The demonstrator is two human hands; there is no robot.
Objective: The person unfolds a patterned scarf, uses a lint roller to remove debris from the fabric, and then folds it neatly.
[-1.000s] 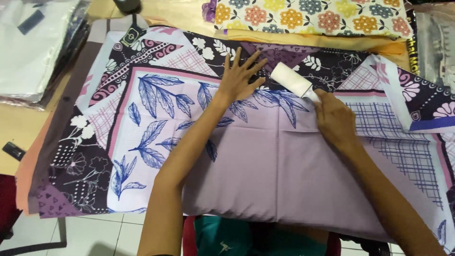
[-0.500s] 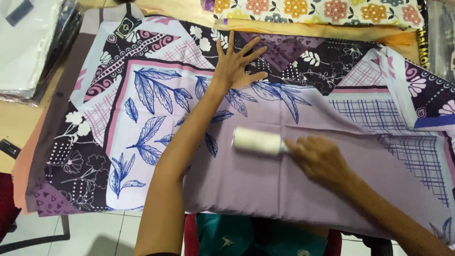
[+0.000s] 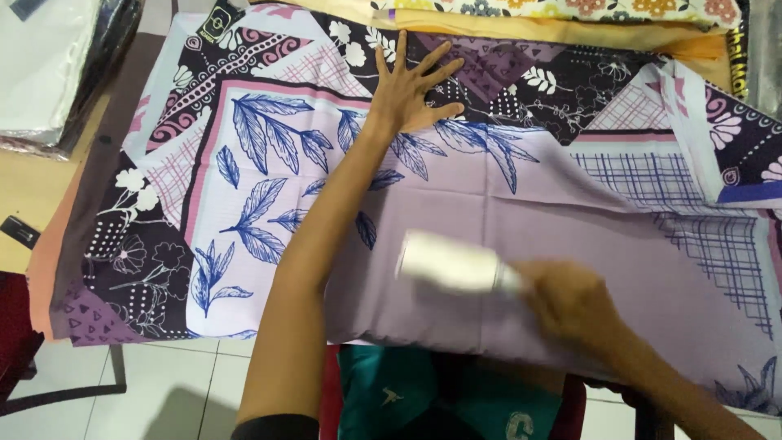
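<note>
A patterned cloth (image 3: 269,155) in lilac, dark purple and blue leaf print lies spread over the table. My left hand (image 3: 411,85) is flat on it near the far edge, fingers spread apart, pressing it down. My right hand (image 3: 574,301) grips the handle of a white lint roller (image 3: 448,262), whose roll rests on the plain lilac part of the cloth close to the near edge. The roller and the right hand are blurred by motion.
A stack of white and dark folded cloths (image 3: 57,65) sits at the far left. A floral cloth (image 3: 570,10) and an orange cloth (image 3: 521,31) lie along the far edge. White floor tiles (image 3: 163,391) and a teal garment (image 3: 423,391) show below the table's near edge.
My right hand has drawn the lint roller from the far right of the cloth down toward me and leftward. My left hand has stayed flat on the cloth.
</note>
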